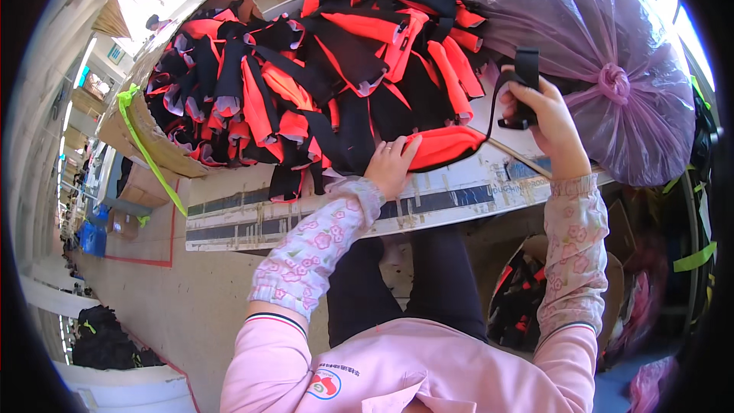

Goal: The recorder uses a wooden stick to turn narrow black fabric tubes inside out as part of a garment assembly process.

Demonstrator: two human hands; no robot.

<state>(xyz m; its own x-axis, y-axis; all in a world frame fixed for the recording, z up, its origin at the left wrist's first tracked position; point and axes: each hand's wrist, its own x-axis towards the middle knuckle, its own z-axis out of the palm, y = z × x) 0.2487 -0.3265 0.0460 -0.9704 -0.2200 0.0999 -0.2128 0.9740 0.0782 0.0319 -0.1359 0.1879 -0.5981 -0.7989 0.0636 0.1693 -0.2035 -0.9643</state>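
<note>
My left hand [391, 167] lies over one end of a padded fabric strip [447, 147], orange with black edging, its fingers closed on it against the table's front part. From the strip's other end a narrow black strap [495, 107] runs up to my right hand [549, 118]. That hand is closed around the strap, a loop of black webbing standing up beyond the fingers; a small dark piece, perhaps a buckle, hangs at its side. Right behind my hands, a large heap of similar orange and black fabric pieces [348, 69] spills toward me from a carton.
The heap's cardboard box [141, 126] stands at the left of the white table [306, 231]. A knotted purple plastic bag [581, 23] bulges at the right. Below the table, to the right, a carton holds more pieces [520, 298]. A black heap [103, 340] sits at lower left.
</note>
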